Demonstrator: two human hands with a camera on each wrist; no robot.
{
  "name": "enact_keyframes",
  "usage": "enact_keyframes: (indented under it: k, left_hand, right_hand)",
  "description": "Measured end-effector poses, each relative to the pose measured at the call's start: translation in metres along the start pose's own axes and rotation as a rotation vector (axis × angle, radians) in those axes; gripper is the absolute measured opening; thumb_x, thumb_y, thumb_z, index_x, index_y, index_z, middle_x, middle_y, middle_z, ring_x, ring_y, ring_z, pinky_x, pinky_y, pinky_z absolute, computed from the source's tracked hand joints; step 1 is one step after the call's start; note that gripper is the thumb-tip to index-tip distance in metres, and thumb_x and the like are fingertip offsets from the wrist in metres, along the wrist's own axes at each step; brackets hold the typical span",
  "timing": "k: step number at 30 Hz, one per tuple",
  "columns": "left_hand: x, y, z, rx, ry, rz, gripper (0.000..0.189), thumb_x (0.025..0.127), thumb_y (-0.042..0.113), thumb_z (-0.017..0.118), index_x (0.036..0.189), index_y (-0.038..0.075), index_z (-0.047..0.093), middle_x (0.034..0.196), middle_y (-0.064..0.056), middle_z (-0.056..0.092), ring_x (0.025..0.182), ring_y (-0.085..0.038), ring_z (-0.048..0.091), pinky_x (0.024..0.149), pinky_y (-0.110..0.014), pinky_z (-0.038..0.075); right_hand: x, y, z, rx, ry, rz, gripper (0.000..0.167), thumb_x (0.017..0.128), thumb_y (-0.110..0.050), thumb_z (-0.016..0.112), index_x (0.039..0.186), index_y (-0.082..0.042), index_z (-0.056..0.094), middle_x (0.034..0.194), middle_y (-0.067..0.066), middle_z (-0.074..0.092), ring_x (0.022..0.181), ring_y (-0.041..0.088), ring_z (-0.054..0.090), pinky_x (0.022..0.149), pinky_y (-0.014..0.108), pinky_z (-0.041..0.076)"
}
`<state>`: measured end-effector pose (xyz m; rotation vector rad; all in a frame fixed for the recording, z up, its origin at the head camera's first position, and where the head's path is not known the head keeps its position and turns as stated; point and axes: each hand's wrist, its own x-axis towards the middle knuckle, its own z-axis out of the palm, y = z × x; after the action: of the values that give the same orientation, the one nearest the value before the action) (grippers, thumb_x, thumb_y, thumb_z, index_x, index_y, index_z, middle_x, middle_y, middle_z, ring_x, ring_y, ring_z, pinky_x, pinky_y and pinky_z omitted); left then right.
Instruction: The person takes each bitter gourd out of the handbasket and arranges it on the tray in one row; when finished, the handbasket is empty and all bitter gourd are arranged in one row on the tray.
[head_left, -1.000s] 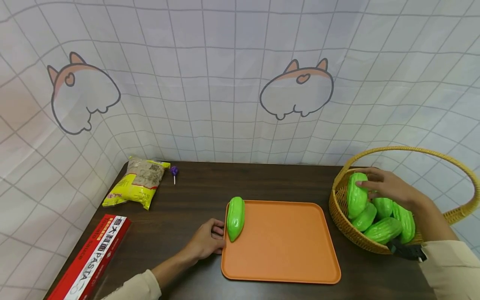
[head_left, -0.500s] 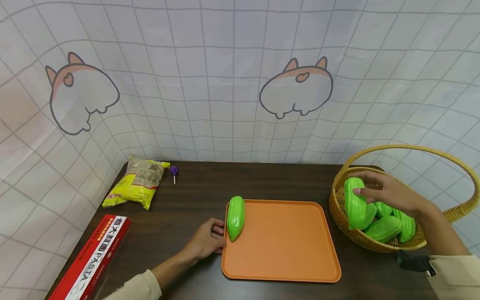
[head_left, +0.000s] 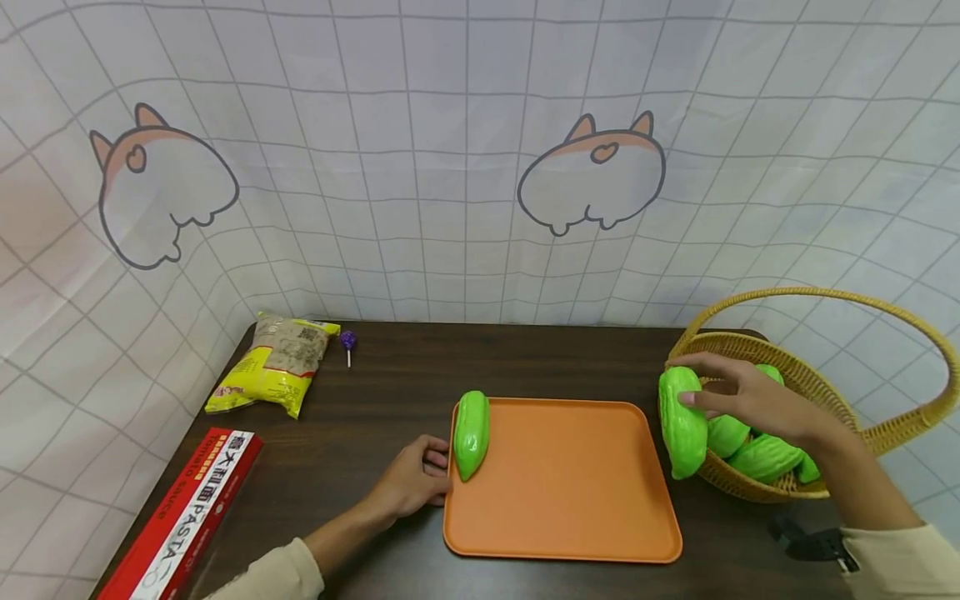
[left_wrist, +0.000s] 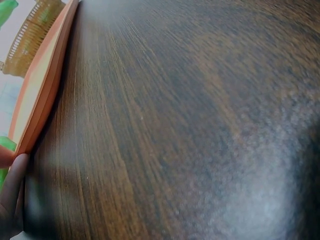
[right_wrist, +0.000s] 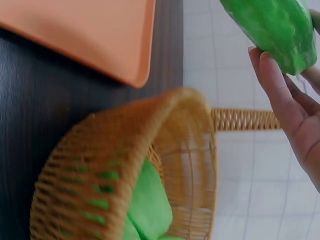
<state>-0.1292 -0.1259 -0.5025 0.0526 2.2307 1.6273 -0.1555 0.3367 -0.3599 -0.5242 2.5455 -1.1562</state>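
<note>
My right hand [head_left: 738,393] grips a glossy, ridged green bitter melon [head_left: 682,423], held upright by the left rim of the wicker basket [head_left: 828,400]. In the right wrist view this bitter melon [right_wrist: 280,30] is up in the air, fingers and thumb around its lower end. Several more bitter melons [head_left: 765,458] lie inside the basket, partly covered by my arm. One bitter melon [head_left: 471,435] rests along the left edge of the orange tray [head_left: 570,483]. At that edge my left hand [head_left: 411,477] pinches the tray's rim, its fingers [left_wrist: 14,182] partly cut off in the left wrist view.
The basket's tall handle [head_left: 817,293] arches over its right side. A yellow packet [head_left: 277,362] and a purple lollipop [head_left: 348,343] lie at the back left. A red pasta box [head_left: 183,517] lies at the front left. A white grid-patterned curtain [head_left: 420,167] stands behind the dark table.
My right hand has moved left with the bitter melon, from inside the basket to its left rim. The left hand and the tray have kept their places.
</note>
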Motion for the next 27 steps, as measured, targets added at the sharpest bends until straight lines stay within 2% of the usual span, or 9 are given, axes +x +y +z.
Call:
enact_keyframes:
  k: [2,6,9,14,20,22,27]
  left_hand:
    - [0.0,-0.001,0.0,-0.001,-0.004,0.001,0.057,0.075,-0.001,0.073,0.128,-0.005,0.052,0.108,-0.017,0.056,0.084,-0.018,0.064,0.062,-0.033,0.063]
    - [0.001,-0.002,0.001,-0.013,-0.009,-0.009,0.057,0.075,-0.001,0.074,0.127,-0.005,0.052,0.108,-0.016,0.056,0.084,-0.018,0.064,0.063,-0.033,0.063]
    - [0.001,-0.002,0.0,-0.014,-0.013,-0.004,0.057,0.076,-0.001,0.074,0.128,-0.005,0.051,0.108,-0.017,0.056,0.085,-0.018,0.064,0.063,-0.033,0.063]
    - [0.001,-0.002,0.0,-0.025,-0.013,-0.006,0.057,0.076,-0.001,0.074,0.128,-0.005,0.051,0.108,-0.017,0.055,0.084,-0.018,0.064,0.063,-0.033,0.063]
    - [0.001,-0.003,0.001,-0.027,-0.013,-0.008,0.058,0.075,-0.001,0.075,0.128,-0.005,0.051,0.108,-0.017,0.055,0.084,-0.018,0.064,0.063,-0.033,0.063]
    - [0.001,-0.003,0.001,-0.026,-0.012,-0.01,0.058,0.075,-0.001,0.075,0.128,-0.005,0.051,0.109,-0.017,0.055,0.084,-0.018,0.064,0.063,-0.033,0.063]
    - [0.002,-0.003,0.001,-0.029,-0.013,-0.007,0.058,0.075,-0.001,0.075,0.128,-0.005,0.051,0.109,-0.017,0.055,0.085,-0.018,0.063,0.064,-0.033,0.063]
  right_hand:
    - [0.002,-0.003,0.005,-0.002,-0.001,-0.005,0.044,0.102,-0.022,0.056,0.145,-0.019,0.048,0.148,0.015,0.043,0.098,0.02,0.068,0.072,0.036,0.06]
    - [0.006,-0.007,0.014,-0.006,-0.008,-0.011,0.044,0.102,-0.024,0.057,0.145,-0.024,0.048,0.152,0.019,0.041,0.116,0.037,0.063,0.075,0.037,0.06]
    - [0.009,-0.009,0.02,-0.017,-0.006,-0.017,0.044,0.101,-0.025,0.057,0.145,-0.024,0.049,0.153,0.02,0.04,0.124,0.045,0.056,0.084,0.039,0.058]
    - [0.013,-0.009,0.026,0.0,-0.006,-0.013,0.044,0.101,-0.026,0.058,0.144,-0.026,0.05,0.151,0.019,0.042,0.121,0.041,0.059,0.085,0.044,0.057]
    - [0.017,-0.008,0.034,0.041,-0.028,-0.001,0.045,0.101,-0.026,0.058,0.144,-0.024,0.048,0.151,0.021,0.041,0.119,0.038,0.061,0.086,0.04,0.058]
    - [0.018,-0.009,0.036,0.053,-0.032,0.013,0.045,0.101,-0.027,0.059,0.144,-0.025,0.048,0.15,0.02,0.042,0.118,0.037,0.062,0.08,0.04,0.059]
    - [0.024,-0.011,0.042,0.083,-0.047,-0.004,0.044,0.1,-0.025,0.06,0.143,-0.023,0.049,0.138,0.017,0.051,0.112,0.03,0.064,0.079,0.043,0.061]
